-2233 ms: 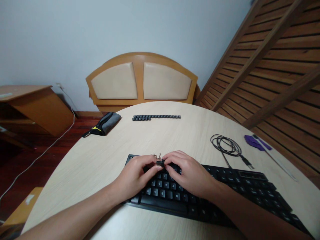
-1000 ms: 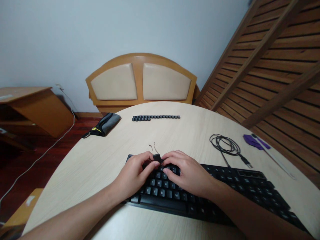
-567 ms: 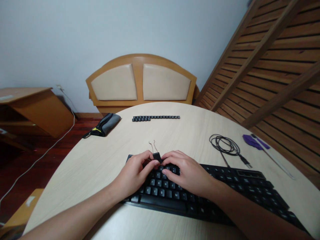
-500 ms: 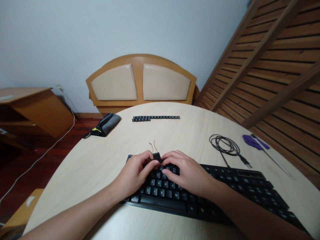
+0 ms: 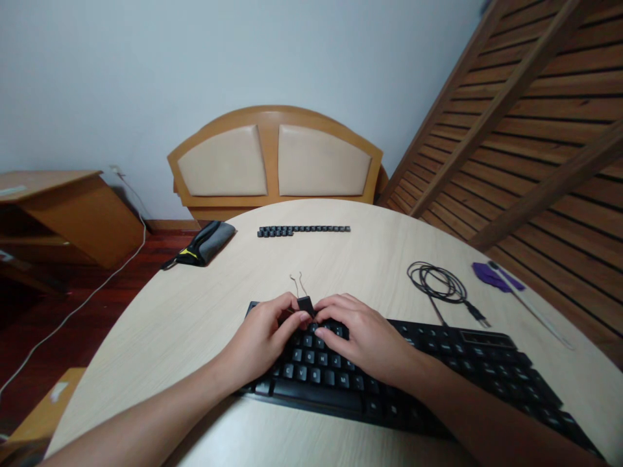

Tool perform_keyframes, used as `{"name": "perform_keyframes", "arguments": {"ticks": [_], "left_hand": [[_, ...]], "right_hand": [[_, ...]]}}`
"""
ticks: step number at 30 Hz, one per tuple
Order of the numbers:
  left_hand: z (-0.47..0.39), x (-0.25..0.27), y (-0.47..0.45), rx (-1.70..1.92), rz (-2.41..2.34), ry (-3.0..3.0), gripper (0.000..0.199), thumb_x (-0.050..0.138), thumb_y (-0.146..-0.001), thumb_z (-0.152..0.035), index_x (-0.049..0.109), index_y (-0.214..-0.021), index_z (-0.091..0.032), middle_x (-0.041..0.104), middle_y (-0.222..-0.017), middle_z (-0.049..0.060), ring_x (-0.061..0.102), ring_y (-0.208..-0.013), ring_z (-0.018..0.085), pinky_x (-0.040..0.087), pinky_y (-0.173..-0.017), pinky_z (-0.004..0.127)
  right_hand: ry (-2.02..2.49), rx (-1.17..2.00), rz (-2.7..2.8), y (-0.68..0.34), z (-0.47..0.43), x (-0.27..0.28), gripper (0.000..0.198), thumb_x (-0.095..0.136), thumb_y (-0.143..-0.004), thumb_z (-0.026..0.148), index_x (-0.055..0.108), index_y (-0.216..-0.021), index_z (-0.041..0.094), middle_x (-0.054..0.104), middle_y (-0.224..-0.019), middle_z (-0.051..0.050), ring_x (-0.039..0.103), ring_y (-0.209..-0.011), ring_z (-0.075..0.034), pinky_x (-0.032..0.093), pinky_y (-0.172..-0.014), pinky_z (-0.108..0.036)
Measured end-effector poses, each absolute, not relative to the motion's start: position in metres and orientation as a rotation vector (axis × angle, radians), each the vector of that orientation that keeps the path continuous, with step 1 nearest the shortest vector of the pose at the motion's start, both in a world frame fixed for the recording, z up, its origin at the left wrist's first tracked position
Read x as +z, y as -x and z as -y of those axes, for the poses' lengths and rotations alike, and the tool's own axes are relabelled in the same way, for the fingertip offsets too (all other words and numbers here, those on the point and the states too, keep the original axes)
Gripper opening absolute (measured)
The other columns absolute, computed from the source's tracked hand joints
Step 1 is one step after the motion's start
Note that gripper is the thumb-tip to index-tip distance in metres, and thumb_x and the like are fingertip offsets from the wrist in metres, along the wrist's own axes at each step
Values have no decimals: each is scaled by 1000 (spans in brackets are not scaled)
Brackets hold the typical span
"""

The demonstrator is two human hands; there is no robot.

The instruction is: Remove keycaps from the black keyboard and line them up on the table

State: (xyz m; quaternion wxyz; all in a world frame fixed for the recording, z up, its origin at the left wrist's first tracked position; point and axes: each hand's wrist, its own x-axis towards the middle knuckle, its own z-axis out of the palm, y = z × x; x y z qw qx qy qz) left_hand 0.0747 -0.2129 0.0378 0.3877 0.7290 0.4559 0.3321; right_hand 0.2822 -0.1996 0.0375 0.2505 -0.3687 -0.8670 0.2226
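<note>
A black keyboard [image 5: 316, 397] lies at a slant under both hands, its white-marked keys partly covered. My left hand [image 5: 257, 334] is closed on a keycap puller [image 5: 305, 304], thumb and index finger at its black body. Two thin bent wires stick up from the puller, while its lower end is down at the upper key rows, hard to see behind the fingers. My right hand [image 5: 363, 331] rests over the keys just right of the puller. Its thumb and index finger are apart, the index tip close beside the puller's lower end; whether it touches is unclear.
Loose keycaps [image 5: 311, 228] stand in rows at the table's far side. A grey-black pouch [image 5: 207, 243] lies far left. To the right are a coiled USB cable [image 5: 438, 283], a purple cloth [image 5: 489, 275] and a white-handled brush [image 5: 530, 305]. The round table [image 5: 185, 324] curves away at its edges.
The puller's upper wires have tilted up very slightly. Both hands stay in almost the same place.
</note>
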Motion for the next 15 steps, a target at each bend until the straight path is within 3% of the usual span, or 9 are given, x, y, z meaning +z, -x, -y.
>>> {"name": "perform_keyframes", "arguments": {"ticks": [15], "left_hand": [[212,35,-75,861,-1130,-1824,22,49,-97,-32,59,-83,-18,63,-79,0,58,-77,17,44,-73,28]], "right_hand": [[1021,625,2384,-282,202,42,11,61,-90,21,66,-100,22,67,-108,-4,58,-103,-21,45,-92,-37]]}}
